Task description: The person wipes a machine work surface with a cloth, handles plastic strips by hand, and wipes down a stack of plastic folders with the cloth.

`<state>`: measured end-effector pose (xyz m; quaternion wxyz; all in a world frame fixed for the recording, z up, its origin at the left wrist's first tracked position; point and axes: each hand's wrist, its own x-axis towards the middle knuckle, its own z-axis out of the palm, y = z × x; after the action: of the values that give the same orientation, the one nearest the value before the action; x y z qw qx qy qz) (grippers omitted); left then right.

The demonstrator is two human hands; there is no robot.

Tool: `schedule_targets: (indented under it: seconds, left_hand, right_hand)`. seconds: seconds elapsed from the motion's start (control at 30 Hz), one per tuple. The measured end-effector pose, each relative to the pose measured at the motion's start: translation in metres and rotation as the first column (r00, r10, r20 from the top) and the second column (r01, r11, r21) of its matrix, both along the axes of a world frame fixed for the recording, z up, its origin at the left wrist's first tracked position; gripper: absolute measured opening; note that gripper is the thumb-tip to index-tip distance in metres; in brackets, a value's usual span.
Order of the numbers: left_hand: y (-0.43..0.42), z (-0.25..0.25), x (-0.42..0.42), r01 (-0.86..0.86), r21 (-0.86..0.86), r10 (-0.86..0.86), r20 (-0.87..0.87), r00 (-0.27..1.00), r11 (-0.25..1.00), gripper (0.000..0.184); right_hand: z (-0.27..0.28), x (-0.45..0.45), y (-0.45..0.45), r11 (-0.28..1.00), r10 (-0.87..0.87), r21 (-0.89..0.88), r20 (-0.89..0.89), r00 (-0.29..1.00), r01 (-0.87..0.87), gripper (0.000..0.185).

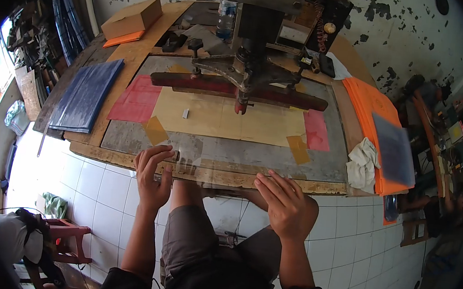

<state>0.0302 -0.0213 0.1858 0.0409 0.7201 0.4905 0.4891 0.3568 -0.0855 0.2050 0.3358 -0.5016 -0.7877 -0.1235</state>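
Observation:
My left hand [154, 177] is at the front edge of the worktable, fingers bent and the thumb apart from them. My right hand [283, 203] is at the same edge farther right, its fingers stretched out. A faint, see-through sheet-like patch [198, 170] shows between the hands; whether either touches it I cannot tell. Beyond them, a cream sheet [206, 114] lies on the grey plate [123, 141], with pink pieces [138, 99] at its ends and tan tape [156, 130]. A small pale block [185, 113] rests on it. A press head with a long bar [237, 89] hangs above.
Blue plastic sheets [87, 94] lie at left, near a cardboard box [132, 18]. Orange sheets [369, 102] and a white rag [362, 162] lie at right. A bottle [226, 18] stands behind. Another person [13, 238] is at lower left, beside a red stool [69, 235].

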Motion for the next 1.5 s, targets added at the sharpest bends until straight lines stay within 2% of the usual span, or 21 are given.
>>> schedule_targets:
  seconds: [0.1, 0.2, 0.33, 0.43, 0.53, 0.63, 0.73, 0.8, 0.87, 0.97, 1.07, 1.17, 1.27, 1.37, 1.47, 1.5]
  left_hand:
    - [0.004, 0.005, -0.002, 0.027, -0.028, -0.024, 0.082, 0.996, 0.999, 0.023]
    - [0.013, 0.010, -0.005, 0.156, -0.091, -0.128, 0.260, 0.957, 0.983, 0.025]
    - [0.024, 0.028, -0.009, 0.117, -0.161, -0.114, 0.028, 0.993, 0.980, 0.028]
    - [0.041, 0.042, -0.003, 0.157, -0.184, -0.179, -0.110, 0.978, 0.970, 0.031]
    - [0.062, 0.042, 0.007, 0.259, -0.231, -0.300, -0.162, 0.940, 0.938, 0.040]
    - [0.085, 0.033, 0.021, 0.278, -0.245, -0.347, -0.314, 0.884, 0.929, 0.045]
    - [0.095, 0.035, 0.030, 0.266, -0.315, -0.376, -0.371, 0.849, 0.911, 0.051]
    - [0.096, 0.037, 0.034, 0.253, -0.331, -0.374, -0.379, 0.847, 0.909, 0.052]
    - [0.106, 0.032, 0.036, 0.250, -0.311, -0.361, -0.377, 0.853, 0.917, 0.052]
    - [0.127, 0.034, 0.034, 0.317, -0.455, -0.473, -0.286, 0.833, 0.832, 0.053]
    - [0.136, 0.043, 0.032, 0.409, -0.512, -0.574, -0.218, 0.789, 0.756, 0.048]
    - [0.137, 0.055, 0.032, 0.410, -0.607, -0.595, -0.133, 0.793, 0.681, 0.032]
    - [0.147, 0.042, 0.022, 0.569, -0.552, -0.604, 0.140, 0.784, 0.610, 0.020]
    - [0.151, 0.024, 0.016, 0.701, -0.421, -0.471, 0.530, 0.705, 0.575, 0.021]
    - [0.142, 0.032, 0.018, 0.646, -0.396, -0.361, 0.587, 0.724, 0.653, 0.032]
    - [0.140, 0.033, 0.019, 0.639, -0.370, -0.364, 0.586, 0.724, 0.675, 0.033]
  right_hand:
    - [0.006, -0.002, -0.005, 1.000, 0.003, -0.018, 0.031, 1.000, -0.002, 0.032]
    - [0.008, 0.002, -0.017, 0.999, -0.018, -0.030, 0.010, 1.000, 0.019, 0.032]
    - [0.013, 0.016, -0.038, 0.996, 0.046, -0.072, -0.024, 0.999, -0.048, 0.026]
    - [0.018, 0.036, -0.065, 0.955, 0.118, -0.268, -0.055, 0.991, -0.129, 0.028]
    - [0.034, 0.043, -0.078, 0.870, 0.181, -0.447, -0.101, 0.978, -0.207, 0.029]
    - [0.057, 0.047, -0.075, 0.740, 0.252, -0.586, -0.212, 0.944, -0.330, 0.028]
    - [0.052, 0.061, -0.033, 0.795, 0.249, -0.488, -0.277, 0.928, -0.360, 0.029]
    - [0.043, 0.066, 0.009, 0.896, 0.116, -0.404, -0.192, 0.974, -0.186, 0.029]
    - [0.028, 0.078, 0.060, 0.902, 0.078, -0.398, -0.236, 0.969, -0.169, 0.040]
    - [0.029, 0.072, 0.114, 0.860, 0.080, -0.472, -0.248, 0.966, -0.192, 0.045]
    - [0.026, 0.067, 0.148, 0.801, 0.164, -0.544, -0.202, 0.965, -0.250, 0.052]
    - [0.031, 0.068, 0.162, 0.794, 0.153, -0.587, -0.062, 0.986, -0.160, 0.050]
    - [0.017, 0.094, 0.179, 0.719, 0.191, -0.631, -0.226, 0.955, -0.293, 0.043]
    - [0.019, 0.110, 0.167, 0.758, 0.068, -0.537, -0.498, 0.864, -0.370, 0.027]
    - [-0.009, 0.113, 0.163, 0.830, -0.008, -0.358, -0.774, 0.633, -0.427, 0.020]
    - [-0.010, 0.109, 0.159, 0.856, 0.017, -0.301, -0.796, 0.605, -0.420, 0.020]
